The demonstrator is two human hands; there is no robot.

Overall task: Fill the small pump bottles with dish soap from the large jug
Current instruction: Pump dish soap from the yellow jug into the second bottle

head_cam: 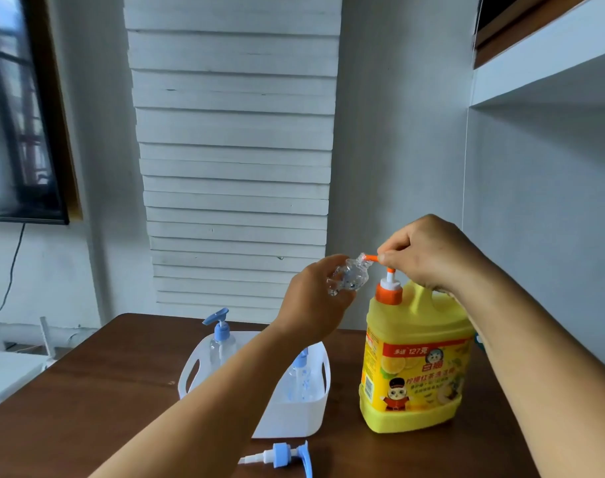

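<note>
Forearms reach up and forward over the brown table [97, 391] in our head view. Our left hand [315, 301] curls closed around a small clear bottle [347, 279], tilting its open mouth against the orange spout [371, 257]. Our right hand [428, 253] is closed, bearing down on the pump head of the yellow jug [415, 367], which stands upright on the table. Two capped pump bottles [220, 339] stand in a white basket [294, 412] left of the jug; a loose blue pump [287, 455] lies in front of it.
</note>
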